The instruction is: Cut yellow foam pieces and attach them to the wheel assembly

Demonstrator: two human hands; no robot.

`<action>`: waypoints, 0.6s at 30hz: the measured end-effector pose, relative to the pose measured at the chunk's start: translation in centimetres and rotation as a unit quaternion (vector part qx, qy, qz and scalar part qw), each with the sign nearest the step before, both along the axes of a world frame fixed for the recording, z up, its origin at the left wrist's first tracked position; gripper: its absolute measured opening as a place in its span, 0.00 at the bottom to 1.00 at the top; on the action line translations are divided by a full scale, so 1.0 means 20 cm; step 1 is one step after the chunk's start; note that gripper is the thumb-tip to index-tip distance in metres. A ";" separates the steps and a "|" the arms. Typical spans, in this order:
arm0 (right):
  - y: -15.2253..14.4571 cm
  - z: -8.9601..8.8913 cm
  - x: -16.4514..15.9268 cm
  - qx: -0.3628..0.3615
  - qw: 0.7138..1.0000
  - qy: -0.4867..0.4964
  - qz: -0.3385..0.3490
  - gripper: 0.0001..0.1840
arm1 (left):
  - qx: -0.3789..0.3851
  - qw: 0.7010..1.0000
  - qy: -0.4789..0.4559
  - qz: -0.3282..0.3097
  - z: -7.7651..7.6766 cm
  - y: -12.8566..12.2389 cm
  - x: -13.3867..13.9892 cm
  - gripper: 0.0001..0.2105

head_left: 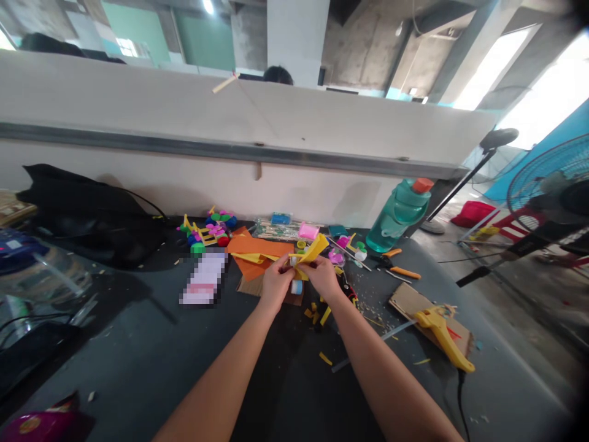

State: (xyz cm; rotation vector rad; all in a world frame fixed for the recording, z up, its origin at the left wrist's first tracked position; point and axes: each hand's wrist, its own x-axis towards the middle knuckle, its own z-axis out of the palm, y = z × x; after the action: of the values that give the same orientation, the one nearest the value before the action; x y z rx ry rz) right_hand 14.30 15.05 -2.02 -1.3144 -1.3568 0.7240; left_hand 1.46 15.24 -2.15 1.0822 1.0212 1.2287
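Note:
Both my hands meet over the middle of the table. My right hand (pixel 323 277) pinches a folded yellow strip (pixel 317 247), which looks like paper or thin foam. My left hand (pixel 277 282) has its fingertips closed on the same yellow piece, with a small white part between the two hands. Just below the fingertips sits a small white and light blue cylinder (pixel 297 286); whether it is joined to the strip I cannot tell. Orange sheets (pixel 251 248) and a piece of brown cardboard (pixel 251 285) lie under and beside my left hand. Yellow scraps (pixel 314 313) are scattered below my right hand.
A yellow glue gun (pixel 444 337) rests on cardboard at the right, near orange-handled pliers (pixel 405 272) and a teal bottle (pixel 398 215). To the left are a phone (pixel 205 279), colourful small crafts (pixel 207 230), a black bag (pixel 87 215) and a large clear container (pixel 41 270).

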 end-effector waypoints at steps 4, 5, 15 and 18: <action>0.00 0.00 0.00 0.016 0.999 -0.036 -0.016 0.10 | -0.008 1.000 -0.016 -0.004 0.00 0.00 0.00 0.25; 0.00 0.00 0.00 0.018 0.998 -0.048 -0.021 0.10 | -0.008 1.000 -0.012 -0.004 0.00 0.00 0.00 0.24; -0.04 0.05 0.01 0.032 0.985 -0.160 -0.053 0.03 | 0.014 0.998 0.060 0.025 -0.05 0.03 -0.01 0.18; -0.03 0.05 0.01 0.033 0.982 -0.175 -0.055 0.02 | 0.016 0.997 0.072 0.025 -0.05 0.03 -0.01 0.18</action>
State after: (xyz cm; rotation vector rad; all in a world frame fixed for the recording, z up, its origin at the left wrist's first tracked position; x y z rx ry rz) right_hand 14.50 14.39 -0.94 -1.4995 -1.5549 0.3792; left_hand 1.19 15.75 -3.15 1.1900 1.1469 1.2249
